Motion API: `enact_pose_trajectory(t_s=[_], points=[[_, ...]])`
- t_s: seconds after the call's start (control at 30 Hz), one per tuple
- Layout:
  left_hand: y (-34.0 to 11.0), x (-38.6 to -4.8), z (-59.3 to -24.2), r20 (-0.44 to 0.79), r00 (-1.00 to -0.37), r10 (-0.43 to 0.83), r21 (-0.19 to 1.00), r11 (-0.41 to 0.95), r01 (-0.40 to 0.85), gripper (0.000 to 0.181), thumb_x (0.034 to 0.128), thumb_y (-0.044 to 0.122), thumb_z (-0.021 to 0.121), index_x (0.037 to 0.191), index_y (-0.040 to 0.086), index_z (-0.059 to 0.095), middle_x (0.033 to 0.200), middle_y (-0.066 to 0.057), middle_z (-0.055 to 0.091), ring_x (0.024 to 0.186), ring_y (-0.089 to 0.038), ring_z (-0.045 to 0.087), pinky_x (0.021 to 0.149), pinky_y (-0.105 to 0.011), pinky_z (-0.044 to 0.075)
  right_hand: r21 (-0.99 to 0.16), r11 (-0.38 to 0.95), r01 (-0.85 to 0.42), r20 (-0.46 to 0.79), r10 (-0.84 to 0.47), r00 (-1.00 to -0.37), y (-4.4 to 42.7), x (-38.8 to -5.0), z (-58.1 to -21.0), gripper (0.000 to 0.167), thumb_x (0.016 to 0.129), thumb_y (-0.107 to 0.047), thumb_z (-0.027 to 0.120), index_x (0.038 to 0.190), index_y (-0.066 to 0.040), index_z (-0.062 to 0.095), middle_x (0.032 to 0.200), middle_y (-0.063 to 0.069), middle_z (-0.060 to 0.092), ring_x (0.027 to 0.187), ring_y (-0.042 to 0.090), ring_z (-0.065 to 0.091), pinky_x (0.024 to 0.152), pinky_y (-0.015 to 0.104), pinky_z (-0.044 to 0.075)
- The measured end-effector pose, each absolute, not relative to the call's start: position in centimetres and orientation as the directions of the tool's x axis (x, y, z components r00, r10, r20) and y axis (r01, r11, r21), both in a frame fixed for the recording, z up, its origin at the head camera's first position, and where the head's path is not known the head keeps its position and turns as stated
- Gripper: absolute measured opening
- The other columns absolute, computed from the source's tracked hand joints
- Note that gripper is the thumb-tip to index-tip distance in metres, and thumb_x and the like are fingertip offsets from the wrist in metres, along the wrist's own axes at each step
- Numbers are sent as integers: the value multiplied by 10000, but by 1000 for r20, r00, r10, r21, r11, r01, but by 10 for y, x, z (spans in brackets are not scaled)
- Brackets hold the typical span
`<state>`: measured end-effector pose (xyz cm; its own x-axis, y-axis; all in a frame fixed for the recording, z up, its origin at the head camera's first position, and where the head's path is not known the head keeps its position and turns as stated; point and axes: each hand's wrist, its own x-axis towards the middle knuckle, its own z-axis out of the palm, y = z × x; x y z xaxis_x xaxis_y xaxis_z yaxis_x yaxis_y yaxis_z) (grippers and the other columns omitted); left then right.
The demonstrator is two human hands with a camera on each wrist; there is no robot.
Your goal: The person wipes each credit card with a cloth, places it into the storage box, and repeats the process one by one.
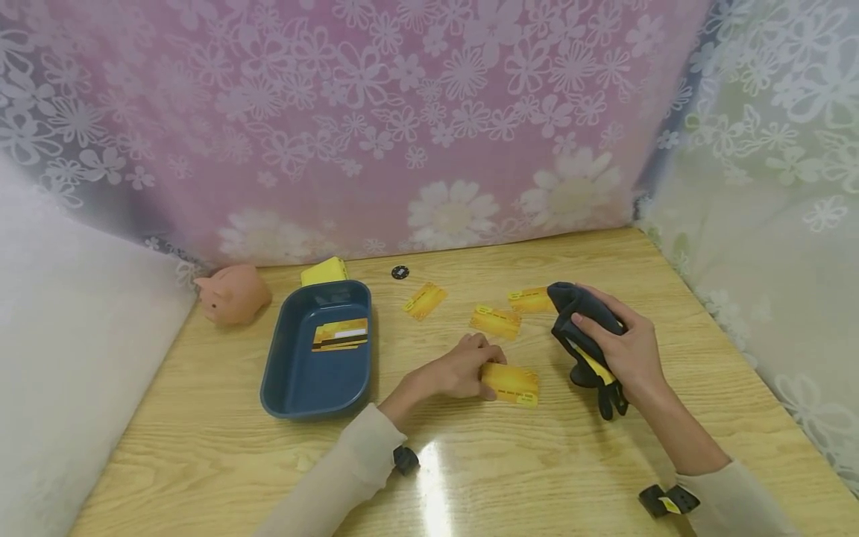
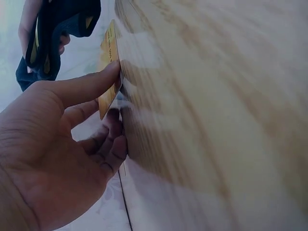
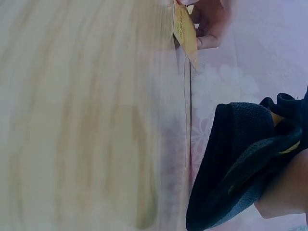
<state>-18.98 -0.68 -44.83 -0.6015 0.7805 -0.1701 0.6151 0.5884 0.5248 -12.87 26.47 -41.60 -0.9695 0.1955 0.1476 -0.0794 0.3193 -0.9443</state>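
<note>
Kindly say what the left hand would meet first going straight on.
Past the golden rectangular card it pinches, the left hand would probably meet the dark folded fabric bundle in the right hand, though depth is unclear.

The tray (image 1: 315,384) holding overlapping cards (image 1: 341,335) sits between piggy bank (image 1: 235,295) and scattered cards (image 1: 495,321)

The card (image 1: 515,382) is orange-yellow, the cloth (image 1: 582,316) blackish, the backdrop (image 1: 429,134) pink with white flowers.

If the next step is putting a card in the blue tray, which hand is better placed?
Probably left. The left hand pinches an orange card and is nearer the blue tray, while the right hand grips a dark cloth item, farther off.
</note>
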Motion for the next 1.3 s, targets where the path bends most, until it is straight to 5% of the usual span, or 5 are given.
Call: enact_pose_trajectory(t_s=[0.23,0.53,0.83,1.1,1.3], points=[[-13,-188,-448,-92,-568,818,540,520,662,440,979,151,748,1404,180,637,927,41,576,814,-102,492,716,-199,416,-944,322,-75,145,199,-969,264,-128,-418,533,990,-368,731,1499,-302,590,1533,-16,543,1171,11,580,840,142,571],[-28,-182,-443,1,-680,733,760,442,477,498,1001,23,678,1466,191,610,1048,-1,689,699,-76,611,594,-178,491,-940,329,-90,158,186,-970,260,-128,-420,527,992,-367,729,1497,-303,592,1519,-20,558,1195,12,574,850,141,566],[-48,-186,-435,76,-805,588,891,323,320,496,951,84,760,1423,178,639,942,-5,670,824,-215,707,757,-314,617,-944,313,-101,156,155,-975,249,-129,-418,526,993,-380,724,1497,-302,592,1540,17,540,1234,80,596,867,161,573],[-65,-188,-421,105,-851,515,953,193,235,641,906,-43,770,1477,185,587,1105,-84,630,909,-188,615,744,-295,587,-966,213,-147,169,91,-981,226,-128,-410,501,1000,-306,729,1483,-246,610,1526,30,549,1183,45,633,866,220,606],[-72,-189,-409,168,-878,449,947,174,270,660,895,-14,797,1487,185,581,1165,-95,655,951,-222,686,779,-502,626,-962,188,-198,209,37,-977,201,-130,-402,491,992,-274,744,1467,-232,626,1530,39,546,1212,97,628,873,238,610]])
